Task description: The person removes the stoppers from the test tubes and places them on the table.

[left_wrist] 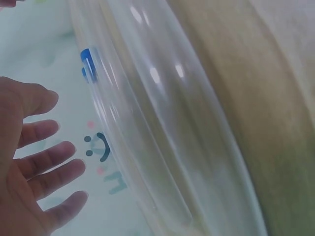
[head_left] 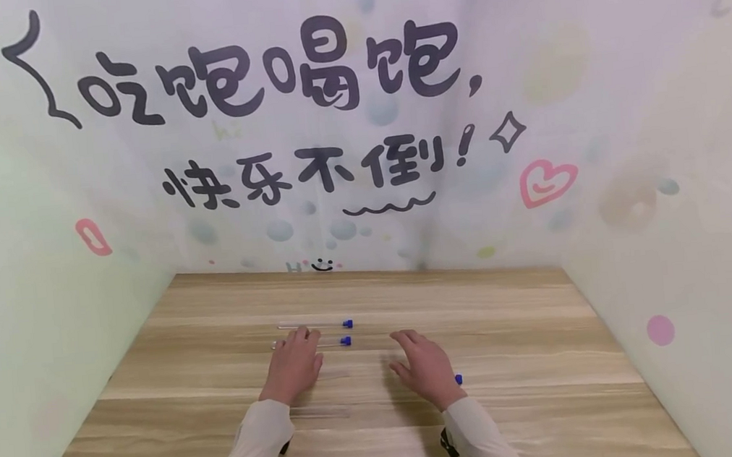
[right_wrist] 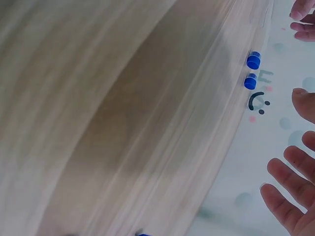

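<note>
My left hand point(head_left: 294, 365), fingers relaxed, hovers over the nearer of two clear tubes with blue caps; the middle of that tube point(head_left: 332, 344) is hidden behind the fingers. Just beyond the fingertips lies the farther capped tube point(head_left: 314, 326). Closer to me, two faint clear tubes point(head_left: 319, 412) lie beside the left wrist. My right hand point(head_left: 425, 367) is held in the air, loosely bent and holding nothing, to the right of the capped tubes. Another blue cap point(head_left: 459, 379) shows beside the right wrist, partly covered by it. The left wrist view shows clear tubes point(left_wrist: 162, 98) close up.
The wood-grain table point(head_left: 519, 331) meets a white wall point(head_left: 367, 236) with dark lettering at the back. Side walls point(head_left: 681, 244) enclose it left and right. Black straps point(head_left: 449, 444) show under the sleeves.
</note>
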The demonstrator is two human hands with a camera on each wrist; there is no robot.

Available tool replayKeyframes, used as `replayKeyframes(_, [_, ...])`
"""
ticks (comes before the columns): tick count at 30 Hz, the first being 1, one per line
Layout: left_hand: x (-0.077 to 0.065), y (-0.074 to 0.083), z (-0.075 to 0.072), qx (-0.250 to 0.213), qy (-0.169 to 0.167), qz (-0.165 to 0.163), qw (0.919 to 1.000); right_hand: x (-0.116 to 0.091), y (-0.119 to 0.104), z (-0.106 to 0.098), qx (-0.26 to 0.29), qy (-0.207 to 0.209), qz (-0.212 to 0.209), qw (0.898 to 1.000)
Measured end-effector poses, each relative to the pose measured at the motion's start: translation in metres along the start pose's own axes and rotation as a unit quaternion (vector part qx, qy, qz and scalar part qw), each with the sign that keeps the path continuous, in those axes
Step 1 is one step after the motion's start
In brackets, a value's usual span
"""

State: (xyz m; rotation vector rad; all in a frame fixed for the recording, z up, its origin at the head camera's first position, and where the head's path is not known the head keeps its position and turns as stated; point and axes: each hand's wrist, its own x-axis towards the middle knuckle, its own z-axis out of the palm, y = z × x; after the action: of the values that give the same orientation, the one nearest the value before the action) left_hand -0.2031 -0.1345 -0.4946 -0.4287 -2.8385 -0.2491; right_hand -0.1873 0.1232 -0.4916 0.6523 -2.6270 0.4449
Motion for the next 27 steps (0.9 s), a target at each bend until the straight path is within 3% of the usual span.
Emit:
replayKeyframes(14, [0.004, -0.007, 0.007, -0.003, -0.016, -0.009, 0.9998, 0.008, -0.001, 0.018, -0.01, -0.038, 0.008, 0.999])
replayKeyframes(27, [0.011, -0.011, 0.006, 0.02, -0.011, -0.004, 0.9997, 0.015, -0.005, 0.032, -0.016, -0.034, 0.003, 0.999])
